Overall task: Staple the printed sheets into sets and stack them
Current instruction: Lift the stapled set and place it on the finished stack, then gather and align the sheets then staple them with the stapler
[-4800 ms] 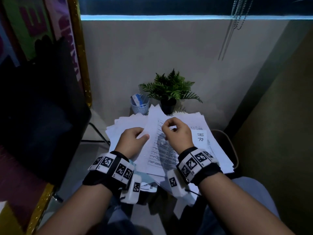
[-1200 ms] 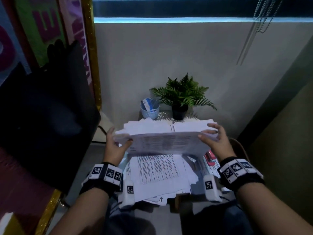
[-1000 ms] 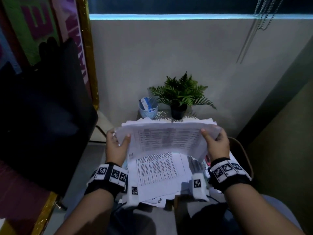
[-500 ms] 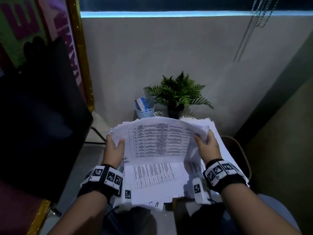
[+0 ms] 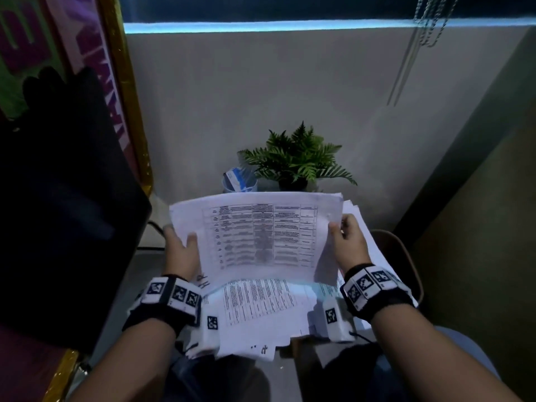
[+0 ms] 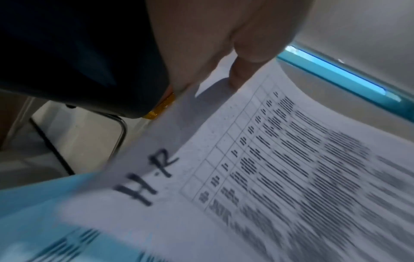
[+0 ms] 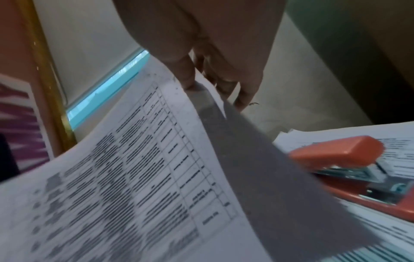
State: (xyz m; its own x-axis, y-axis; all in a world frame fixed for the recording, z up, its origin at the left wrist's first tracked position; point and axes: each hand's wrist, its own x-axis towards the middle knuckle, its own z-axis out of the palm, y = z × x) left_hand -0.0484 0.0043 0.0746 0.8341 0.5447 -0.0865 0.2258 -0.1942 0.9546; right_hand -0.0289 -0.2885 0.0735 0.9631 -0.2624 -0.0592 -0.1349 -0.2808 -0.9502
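Fingers (image 5: 336, 227) of both hands pinch the side edges of the printed sheets (image 5: 261, 233), lifted above the pile (image 5: 255, 309).

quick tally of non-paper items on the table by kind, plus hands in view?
Stapler: 1, orange, lying on the papers
Potted plant: 1
Cup: 1, holding a card
Hands: 2, left hand and right hand, both gripping the raised sheets
Total: 5

Printed sheets (image 5: 255, 236) raised, curved; orange stapler (image 7: 349, 170) on pile (image 5: 261, 311)
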